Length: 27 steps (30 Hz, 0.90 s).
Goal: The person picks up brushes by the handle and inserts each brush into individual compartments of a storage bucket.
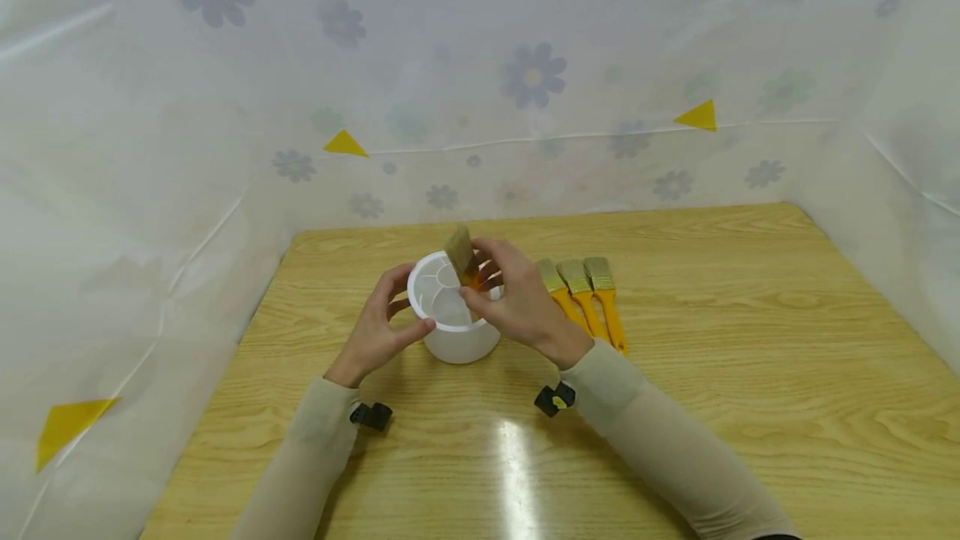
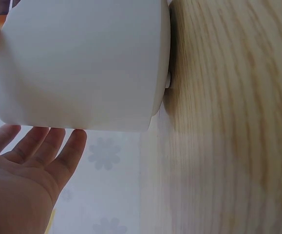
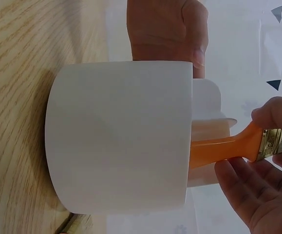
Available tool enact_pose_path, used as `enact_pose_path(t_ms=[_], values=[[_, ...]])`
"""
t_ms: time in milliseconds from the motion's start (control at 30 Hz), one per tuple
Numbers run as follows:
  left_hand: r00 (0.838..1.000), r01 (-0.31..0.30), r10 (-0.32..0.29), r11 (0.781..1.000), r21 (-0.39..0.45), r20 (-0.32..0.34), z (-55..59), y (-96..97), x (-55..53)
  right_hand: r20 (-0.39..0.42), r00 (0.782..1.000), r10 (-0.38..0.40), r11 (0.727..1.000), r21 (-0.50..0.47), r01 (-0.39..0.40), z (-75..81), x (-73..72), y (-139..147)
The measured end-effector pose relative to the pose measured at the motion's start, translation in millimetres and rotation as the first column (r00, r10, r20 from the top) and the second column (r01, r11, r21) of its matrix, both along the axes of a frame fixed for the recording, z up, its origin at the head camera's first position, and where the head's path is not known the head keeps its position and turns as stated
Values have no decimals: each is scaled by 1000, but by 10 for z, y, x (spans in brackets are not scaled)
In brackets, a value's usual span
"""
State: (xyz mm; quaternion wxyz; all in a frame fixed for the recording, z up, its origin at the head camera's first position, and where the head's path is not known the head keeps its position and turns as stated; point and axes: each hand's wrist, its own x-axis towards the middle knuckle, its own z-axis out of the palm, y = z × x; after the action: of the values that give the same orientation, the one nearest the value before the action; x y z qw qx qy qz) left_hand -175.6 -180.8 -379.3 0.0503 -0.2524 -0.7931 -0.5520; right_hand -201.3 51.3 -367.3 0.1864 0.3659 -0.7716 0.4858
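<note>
A white round container [image 1: 461, 348] with dividers inside stands upright on the table. My left hand [image 1: 378, 327] holds its left side, thumb at the near rim and fingers along the outer wall. Over the opening, my right hand [image 1: 517, 298] grips a paintbrush [image 1: 460, 248] near its metal band, bristles up. In the right wrist view the orange handle [image 3: 218, 148] points down into the container, its lower end hidden behind the wall. The left wrist view shows the fingertips [image 2: 77, 139] touching the smooth wall.
Three more paintbrushes [image 1: 600, 273] with orange handles lie side by side on the wooden table [image 1: 750, 340], right of the container and partly behind my right hand. Flower-patterned white sheeting [image 1: 450, 90] with yellow triangles surrounds the table at the back and sides.
</note>
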Motion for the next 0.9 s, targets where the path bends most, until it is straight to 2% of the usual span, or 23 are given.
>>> enact_pose_path(t_ms=[367,900], values=[[1000,1,-1,1000,5,-5,7,4,6,8,999,-35,999,41,34,-30,12,15],[1000,-7,7,1000,-1,5,9,5,3,12,999,-44,996,72,43,-56,30,28]])
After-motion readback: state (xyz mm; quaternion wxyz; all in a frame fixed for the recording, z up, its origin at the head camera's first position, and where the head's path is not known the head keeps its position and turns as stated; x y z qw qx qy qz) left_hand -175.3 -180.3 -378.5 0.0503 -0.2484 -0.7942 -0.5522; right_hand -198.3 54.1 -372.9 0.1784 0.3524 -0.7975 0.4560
